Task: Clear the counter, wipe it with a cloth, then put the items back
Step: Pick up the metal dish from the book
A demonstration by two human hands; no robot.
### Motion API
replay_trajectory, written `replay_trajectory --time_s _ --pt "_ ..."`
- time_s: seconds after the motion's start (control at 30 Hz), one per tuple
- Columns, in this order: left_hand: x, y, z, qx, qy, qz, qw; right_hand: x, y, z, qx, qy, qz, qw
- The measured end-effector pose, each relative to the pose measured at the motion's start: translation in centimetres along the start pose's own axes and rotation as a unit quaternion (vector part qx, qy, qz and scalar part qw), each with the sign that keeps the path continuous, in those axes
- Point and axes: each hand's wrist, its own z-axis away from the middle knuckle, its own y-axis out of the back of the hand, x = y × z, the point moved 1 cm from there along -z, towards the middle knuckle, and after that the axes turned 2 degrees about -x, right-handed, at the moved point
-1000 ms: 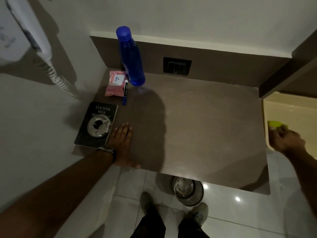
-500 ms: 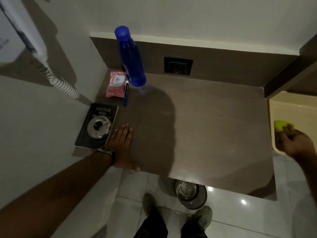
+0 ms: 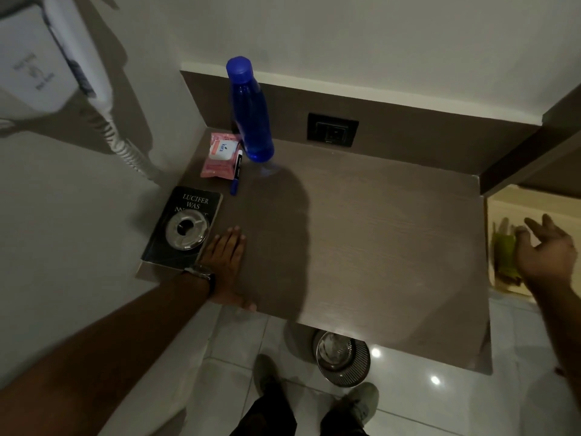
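Observation:
A brown counter point(image 3: 371, 234) fills the middle of the view. At its left stand a blue bottle point(image 3: 251, 118), a pink wipes pack point(image 3: 220, 155), a blue pen point(image 3: 236, 174) and a black book point(image 3: 184, 228) with a metal ashtray point(image 3: 187, 229) on top. My left hand point(image 3: 224, 262) lies flat on the counter beside the book, fingers spread. My right hand point(image 3: 547, 250) is open past the counter's right edge, just right of a yellow-green cloth point(image 3: 503, 256) lying on a pale surface. The cloth is blurred.
A wall-mounted hair dryer point(image 3: 56, 64) with a coiled cord hangs at the upper left. A dark socket point(image 3: 332, 130) sits in the back panel. A metal bin point(image 3: 342, 357) stands on the tiled floor under the counter's front edge, by my shoes.
My right hand has opened and come away from the yellow-green cloth, which now lies on the pale surface to the right. My left hand has stayed flat on the counter.

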Motion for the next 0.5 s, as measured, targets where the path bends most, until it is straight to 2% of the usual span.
replay_trajectory --time_s 0.07,0.13,0.2,0.37,0.5 --pt "-0.1 0.1 0.1 0.006 -0.006 0.001 1.0 -3.8 0.5 1.9 0.032 0.067 -0.015 0.997" --pt "-0.1 0.2 0.3 0.015 -0.009 0.001 1.0 -8.5 0.3 4.6 0.047 0.179 -0.022 0.982" --pt "0.0 0.2 0.5 0.027 -0.011 -0.005 1.0 -13.8 -0.5 8.5 0.03 0.264 -0.027 0.964" --pt "-0.2 0.3 0.8 0.033 -0.024 -0.007 0.999 -25.6 -5.2 18.9 -0.086 0.347 -0.108 0.928" --pt "-0.2 0.5 1.1 0.025 -0.024 -0.012 0.999 -32.7 -9.8 24.4 -0.205 0.34 -0.132 0.908"
